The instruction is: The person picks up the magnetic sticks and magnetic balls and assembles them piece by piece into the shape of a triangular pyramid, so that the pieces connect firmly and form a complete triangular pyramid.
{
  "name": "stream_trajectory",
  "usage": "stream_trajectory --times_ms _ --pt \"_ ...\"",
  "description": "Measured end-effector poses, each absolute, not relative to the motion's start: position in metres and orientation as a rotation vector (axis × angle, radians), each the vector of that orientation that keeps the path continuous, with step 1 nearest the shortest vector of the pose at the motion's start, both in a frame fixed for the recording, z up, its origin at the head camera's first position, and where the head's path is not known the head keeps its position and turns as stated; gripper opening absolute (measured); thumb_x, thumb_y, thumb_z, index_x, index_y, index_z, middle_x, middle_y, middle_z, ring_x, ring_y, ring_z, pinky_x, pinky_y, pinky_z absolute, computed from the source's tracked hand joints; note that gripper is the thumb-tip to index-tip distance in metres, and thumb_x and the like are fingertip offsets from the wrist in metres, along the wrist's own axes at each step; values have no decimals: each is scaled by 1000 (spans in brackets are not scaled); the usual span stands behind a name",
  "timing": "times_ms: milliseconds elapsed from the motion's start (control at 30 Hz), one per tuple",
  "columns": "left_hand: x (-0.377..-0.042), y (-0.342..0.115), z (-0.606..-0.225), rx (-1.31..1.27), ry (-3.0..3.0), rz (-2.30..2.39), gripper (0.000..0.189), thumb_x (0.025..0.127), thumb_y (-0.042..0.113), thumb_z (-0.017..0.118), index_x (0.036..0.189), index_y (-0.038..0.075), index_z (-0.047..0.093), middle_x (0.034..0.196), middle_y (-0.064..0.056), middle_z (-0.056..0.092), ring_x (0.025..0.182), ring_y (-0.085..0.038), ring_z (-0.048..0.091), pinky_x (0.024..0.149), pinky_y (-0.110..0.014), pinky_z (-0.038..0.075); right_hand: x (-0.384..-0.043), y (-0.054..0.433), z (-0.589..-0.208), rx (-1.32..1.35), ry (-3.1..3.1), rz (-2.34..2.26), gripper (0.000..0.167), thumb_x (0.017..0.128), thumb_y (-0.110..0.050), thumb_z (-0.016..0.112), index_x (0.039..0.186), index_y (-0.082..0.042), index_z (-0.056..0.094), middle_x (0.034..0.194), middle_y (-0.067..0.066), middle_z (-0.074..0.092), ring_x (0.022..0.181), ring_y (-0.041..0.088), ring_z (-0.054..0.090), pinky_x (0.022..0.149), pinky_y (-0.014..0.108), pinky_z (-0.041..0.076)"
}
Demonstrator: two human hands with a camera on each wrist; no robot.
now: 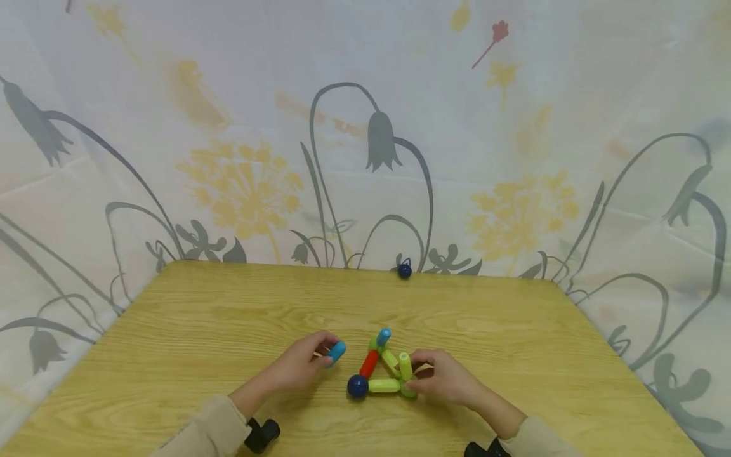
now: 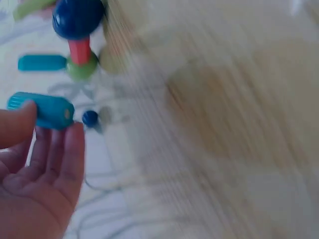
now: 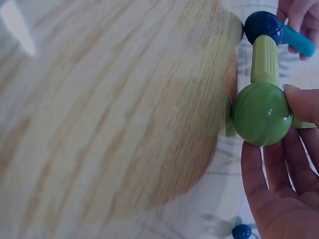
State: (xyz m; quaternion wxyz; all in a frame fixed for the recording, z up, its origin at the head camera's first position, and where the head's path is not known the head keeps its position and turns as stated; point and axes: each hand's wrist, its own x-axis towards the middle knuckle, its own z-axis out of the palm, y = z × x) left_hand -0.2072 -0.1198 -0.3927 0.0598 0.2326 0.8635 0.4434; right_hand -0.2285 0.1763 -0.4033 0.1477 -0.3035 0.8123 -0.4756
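Note:
A triangle of toy building rods and balls lies on the table. Its dark blue ball [image 1: 358,386] is at the near left, joined by a red rod [image 1: 369,364] to a back green ball and by a light green rod [image 1: 384,385] to another green ball [image 3: 262,114]. From the back corner a blue rod [image 1: 384,337] stands up, and from the right corner a light green upright rod [image 1: 405,366]. My right hand [image 1: 447,377] holds the right corner between thumb and fingers. Left of the triangle, my left hand [image 1: 299,364] pinches a loose blue rod [image 2: 42,109], apart from it.
Another dark blue ball [image 1: 405,271] sits at the table's far edge, by the flower-patterned cloth [image 1: 354,190] behind. Wooden tabletop [image 1: 228,304] surrounds the triangle. Black wrist gear [image 1: 263,436] shows below the left sleeve.

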Motion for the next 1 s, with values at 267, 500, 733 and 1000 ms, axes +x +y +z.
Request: stream_trajectory --times_ms 267,500,733,1000 --pt "-204 -93 -392 821 2491 1417 23 95 3 52 118 0 51 112 -7 56 102 -27 55 86 -36 46 -229 176 -402 -873 2330 -1373 21 82 -3 69 102 4 65 99 8 61 91 17 57 79 27 50" --pt "-201 -81 -392 803 2454 1443 23 96 4 50 118 2 50 113 -7 55 104 -27 54 86 -36 45 -229 175 -402 -864 2311 -1376 21 83 -3 68 103 4 65 99 8 60 91 20 58 78 28 50" --pt "-202 -74 -392 851 2433 1429 23 95 8 54 118 6 55 110 -1 57 102 -22 54 85 -31 45 -228 174 -400 -873 2350 -1358 22 81 -3 70 103 3 66 97 7 61 90 18 58 78 28 50" --pt "-203 -75 -394 821 2445 1377 25 90 12 62 115 6 59 104 1 58 97 -19 55 81 -29 47 -229 172 -402 -865 2387 -1333 23 81 -3 71 103 2 66 96 5 60 91 19 57 78 26 50"
